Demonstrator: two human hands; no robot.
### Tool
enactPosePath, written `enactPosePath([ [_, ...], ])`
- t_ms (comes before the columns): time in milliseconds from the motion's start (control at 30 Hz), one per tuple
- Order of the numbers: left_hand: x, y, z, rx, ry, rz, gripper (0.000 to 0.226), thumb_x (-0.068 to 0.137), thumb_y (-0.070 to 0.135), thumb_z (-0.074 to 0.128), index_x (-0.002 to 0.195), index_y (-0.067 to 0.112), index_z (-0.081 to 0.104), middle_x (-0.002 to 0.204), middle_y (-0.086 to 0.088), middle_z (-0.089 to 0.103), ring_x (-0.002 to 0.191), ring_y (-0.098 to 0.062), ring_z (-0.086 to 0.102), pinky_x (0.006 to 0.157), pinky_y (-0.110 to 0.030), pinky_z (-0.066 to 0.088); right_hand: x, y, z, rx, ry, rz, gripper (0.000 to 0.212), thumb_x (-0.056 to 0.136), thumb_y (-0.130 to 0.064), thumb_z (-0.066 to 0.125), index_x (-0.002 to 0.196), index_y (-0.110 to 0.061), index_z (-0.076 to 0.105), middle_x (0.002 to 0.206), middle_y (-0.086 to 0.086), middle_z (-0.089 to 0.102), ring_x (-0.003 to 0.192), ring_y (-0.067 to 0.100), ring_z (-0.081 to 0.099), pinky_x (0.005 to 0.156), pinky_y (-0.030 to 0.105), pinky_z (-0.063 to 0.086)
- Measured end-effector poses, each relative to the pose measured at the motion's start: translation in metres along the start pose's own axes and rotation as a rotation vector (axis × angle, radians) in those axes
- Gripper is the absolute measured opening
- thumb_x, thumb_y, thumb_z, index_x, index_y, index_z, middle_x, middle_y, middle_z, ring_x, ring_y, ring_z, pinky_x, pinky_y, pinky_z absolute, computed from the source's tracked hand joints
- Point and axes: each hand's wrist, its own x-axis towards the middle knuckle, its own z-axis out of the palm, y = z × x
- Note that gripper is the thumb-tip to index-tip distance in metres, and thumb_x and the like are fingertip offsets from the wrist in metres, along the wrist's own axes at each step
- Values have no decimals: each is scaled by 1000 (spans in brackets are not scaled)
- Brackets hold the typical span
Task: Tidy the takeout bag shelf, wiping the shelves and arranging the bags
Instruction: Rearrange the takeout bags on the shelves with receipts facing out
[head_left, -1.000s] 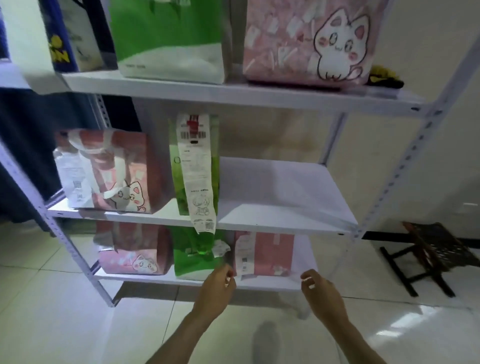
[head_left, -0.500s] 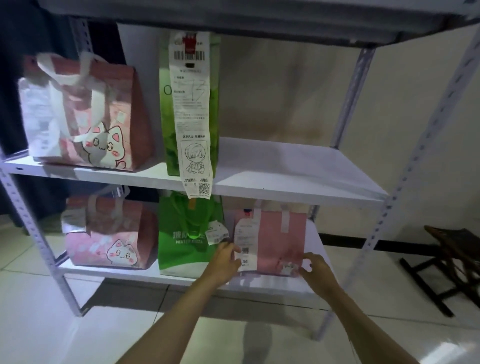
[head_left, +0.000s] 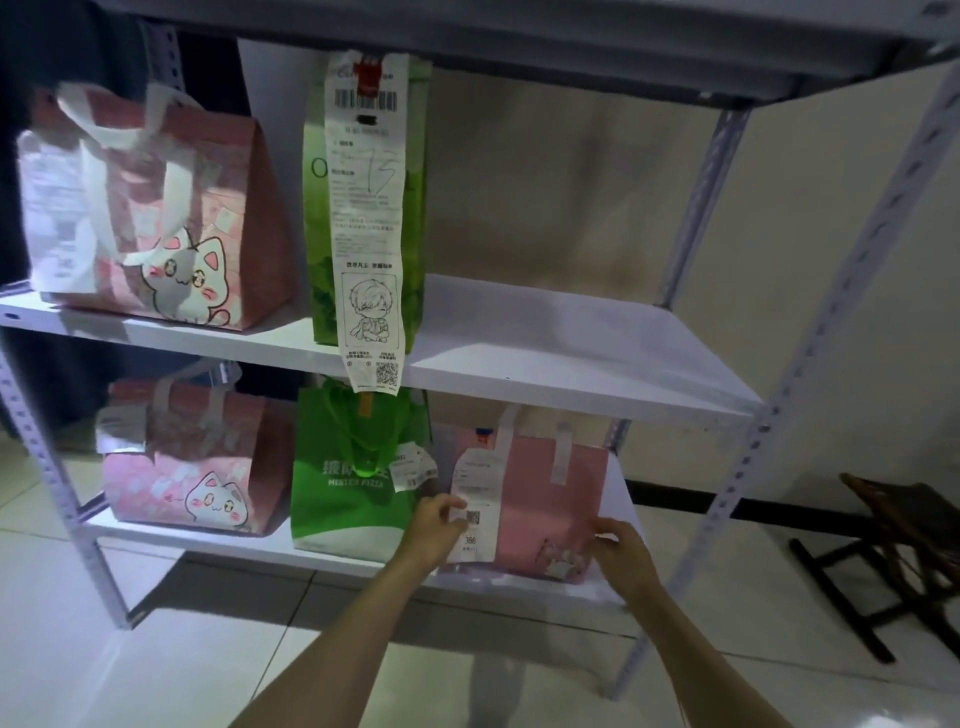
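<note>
The pink bag (head_left: 540, 499) stands at the right end of the bottom shelf (head_left: 218, 543), between both sets of fingers. The left hand (head_left: 434, 525) grips its left edge, fingers (head_left: 451, 504) curled over the white receipt (head_left: 475, 506). The right hand (head_left: 621, 553) seems to pinch the bag's lower right corner, though blur hides the contact. The green bag (head_left: 348, 483) stands just left of the left fingers.

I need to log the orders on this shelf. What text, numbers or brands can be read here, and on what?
"13", handwritten: long receipt on the tall green bag.
"MISTER PIZZA": green bag on the lower shelf.
"366": receipt on the pink bag.
"O": tall green bag, rest covered.
Barcodes, QR codes and all other print: too small or blurred.
</note>
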Motion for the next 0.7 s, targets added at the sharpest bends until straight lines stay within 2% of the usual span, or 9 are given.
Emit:
enactPosePath([
  [67,-13,-4,2,-13,54,16,25,94,-1,66,114,13,68,128,-10,64,116,-25,64,94,-29,53,-11,10,-1,81,100,21,19,95,7,59,106,-4,71,108,14,68,89,28,68,67,24,57],
  [100,-21,-5,3,-39,90,21,26,93,-2,66,112,17,70,125,-7,67,116,-23,65,96,-29,52,-18,13,-1,102,141,6,23,95,12,56,109,1,71,111,18,68,93,34,69,73,34,61],
  [133,-31,-6,4,-66,126,18,29,93,-2,67,109,21,70,122,-3,70,115,-22,66,97,-30,53,-26,14,0,90,173,-18,27,94,15,54,108,1,72,112,19,69,95,37,69,79,43,61],
  [167,-40,-6,6,-92,155,16,31,93,-2,67,106,25,71,119,0,72,112,-21,68,97,-33,54,-34,15,2,67,201,-49,30,93,16,54,105,-2,75,111,16,71,97,36,69,83,46,61],
  [267,-69,-6,9,-216,233,52,39,94,-6,65,96,32,75,108,6,76,105,-18,72,95,-40,59,-60,12,4,24,243,-172,38,93,13,57,95,-18,78,104,0,74,96,20,68,79,31,60],
  [400,-103,-5,2,-334,273,63,32,96,0,66,102,27,81,103,16,78,99,-7,73,92,-40,61,-90,1,-6,25,320,-282,34,91,6,67,93,-27,76,99,-16,74,92,5,68,77,29,58],
  [567,-146,28,-12,-450,233,125,29,99,13,68,106,38,79,109,13,79,92,-11,77,66,-26,62,-123,-28,-32,-8,396,-401,34,88,1,73,97,-32,75,98,-23,73,93,-1,68,80,14,53],
  [700,-172,69,-22,-504,311,190,35,100,16,65,113,46,77,107,15,78,87,-12,77,61,-28,62,-140,-63,-53,46,431,-488,25,90,-4,73,103,-25,76,100,-22,73,95,2,68,77,22,57],
])
